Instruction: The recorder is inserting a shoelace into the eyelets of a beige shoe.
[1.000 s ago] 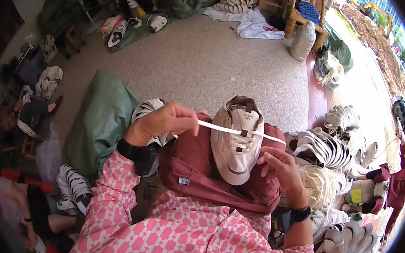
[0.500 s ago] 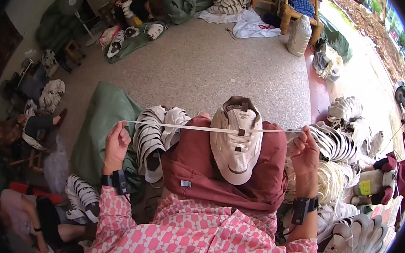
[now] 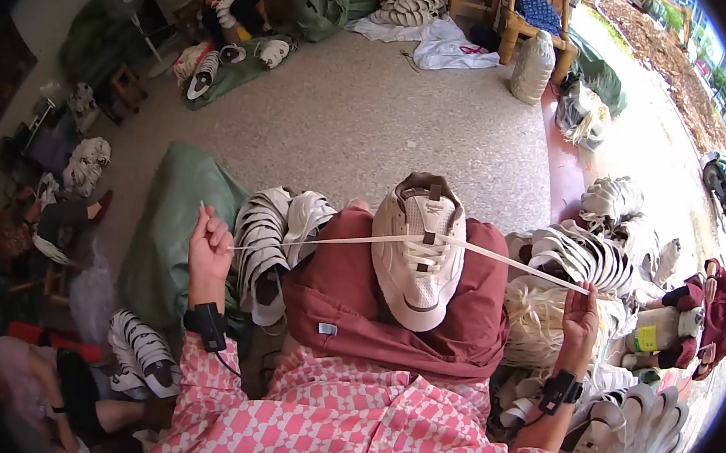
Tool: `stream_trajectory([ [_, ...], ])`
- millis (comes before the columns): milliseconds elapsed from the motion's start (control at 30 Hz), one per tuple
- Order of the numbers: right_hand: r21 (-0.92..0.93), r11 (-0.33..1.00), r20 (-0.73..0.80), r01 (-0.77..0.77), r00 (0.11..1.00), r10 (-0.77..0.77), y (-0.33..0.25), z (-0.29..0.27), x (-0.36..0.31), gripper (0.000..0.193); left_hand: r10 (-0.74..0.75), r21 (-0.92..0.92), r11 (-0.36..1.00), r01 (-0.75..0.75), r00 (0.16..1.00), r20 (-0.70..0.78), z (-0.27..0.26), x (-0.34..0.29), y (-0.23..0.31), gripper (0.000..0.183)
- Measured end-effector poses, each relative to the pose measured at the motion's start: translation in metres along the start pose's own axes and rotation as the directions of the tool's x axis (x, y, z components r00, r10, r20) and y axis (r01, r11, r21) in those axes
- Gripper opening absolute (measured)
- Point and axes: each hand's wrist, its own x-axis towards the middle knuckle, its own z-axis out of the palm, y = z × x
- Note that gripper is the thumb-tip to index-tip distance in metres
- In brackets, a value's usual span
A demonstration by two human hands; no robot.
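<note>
A cream and beige sneaker upper [image 3: 413, 292] rests toe toward me on the maroon cloth [image 3: 330, 293] over my lap. Its lower eyelets are laced, and one long white shoelace [image 3: 327, 241] passes through the loop on its tongue. My left hand [image 3: 210, 251], beyond the left side of the cloth, pinches one end, with the tip poking up past the fingers. Lower and farther right, my right hand [image 3: 581, 322] has its fingers closed on the other end. Both halves of the lace slope down from the tongue, stretched nearly straight. Neither hand touches the upper.
Nested shoe uppers [image 3: 260, 252] stand left of my lap beside a green sack [image 3: 177, 209]. More uppers [image 3: 583, 256] and a bundle of pale laces [image 3: 538, 318] lie to the right. Other people sit at the left and far back. A filled plastic bottle [image 3: 533, 68] stands by the doorway.
My right hand has moved right and down, and its half of the lace slopes lower. The left hand has dropped slightly and turned. The lace, level before, now bends at the tongue.
</note>
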Motion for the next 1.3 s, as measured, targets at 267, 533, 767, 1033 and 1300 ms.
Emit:
stream_trajectory([
  [267, -0.268, 0.957, 0.197, 0.110, 0.979, -0.058, 0.032, 0.058, -0.028, 0.018, 0.001, 0.864, 0.188, -0.467, 0.880, 0.475, 0.101, 0.011, -0.104, 0.018],
  [533, -0.601, 0.484, 0.735, 0.636, 0.678, 0.022, 0.133, 0.152, -0.118, 0.015, -0.222, 0.790, -0.029, -0.612, 0.775, 0.592, 0.138, 0.014, -0.159, 0.020],
  [767, -0.535, 0.323, 0.842, 0.781, 0.526, 0.123, 0.132, 0.165, -0.128, 0.013, -0.300, 0.838, 0.060, -0.542, 0.791, 0.533, 0.131, 0.022, -0.157, 0.022],
  [1033, -0.573, 0.336, 0.820, 0.747, 0.514, 0.254, 0.121, 0.170, -0.122, 0.015, -0.281, 0.923, -0.024, -0.385, 0.888, 0.363, 0.141, 0.024, -0.163, 0.021],
  [1300, -0.671, 0.394, 0.739, 0.628, 0.523, 0.425, 0.116, 0.181, -0.121, 0.019, -0.163, 0.741, -0.311, -0.595, 0.802, 0.575, 0.168, 0.013, -0.175, 0.014],
])
